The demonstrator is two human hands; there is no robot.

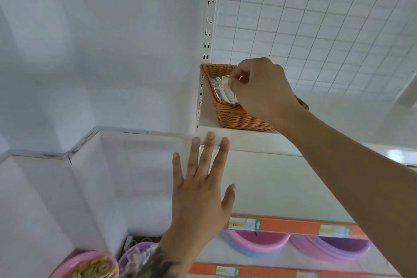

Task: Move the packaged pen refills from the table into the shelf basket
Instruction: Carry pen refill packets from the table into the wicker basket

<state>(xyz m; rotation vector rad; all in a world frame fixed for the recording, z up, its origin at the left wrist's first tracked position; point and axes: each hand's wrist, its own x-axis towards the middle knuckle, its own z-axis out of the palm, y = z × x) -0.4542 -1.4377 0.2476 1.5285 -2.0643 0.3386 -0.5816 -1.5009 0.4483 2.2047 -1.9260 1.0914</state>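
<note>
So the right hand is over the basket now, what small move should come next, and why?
Probably let go: open the right hand so the packet it pinches drops onto the other packets in the basket. The packet is already inside the rim, so no more reach seems needed. The left hand is open, fingertips at the shelf edge, and can stay.

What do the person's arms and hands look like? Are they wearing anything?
Both arms are bare, with no sleeves showing. No gloves, rings, watch or bracelets can be seen. The left hand has short nails, and a dark tattoo covers the left forearm near the wrist. The right hand and its forearm show no markings.
</note>
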